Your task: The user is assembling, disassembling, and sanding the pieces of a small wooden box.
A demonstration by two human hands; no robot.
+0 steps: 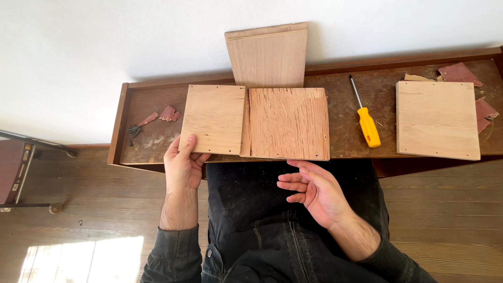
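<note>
- The left hand [183,166] reaches up from a dark sleeve to the near left corner of a pale square wooden panel [214,119]; the thumb lies flat on the panel's top face and the curled fingers tuck under its edge, pinching it.
- That panel lies on a low, dark wooden bench [346,141], its right edge butted against a second, redder square panel [287,123] with coarser grain.
- The right hand [313,189] hovers just below the redder panel's front edge, over the person's dark trousers, palm turned left and upward, fingers loosely curled and slightly spread, holding nothing and touching nothing.
- A third wooden board [268,55] leans upright against the white wall behind the 2 joined panels.
- A yellow-handled screwdriver [365,118] lies to the right on the bench, with a fourth square panel [437,119] beyond it.
- Dark screws [133,130] and scraps of reddish sandpaper [166,114] sit at the bench's left end.
</note>
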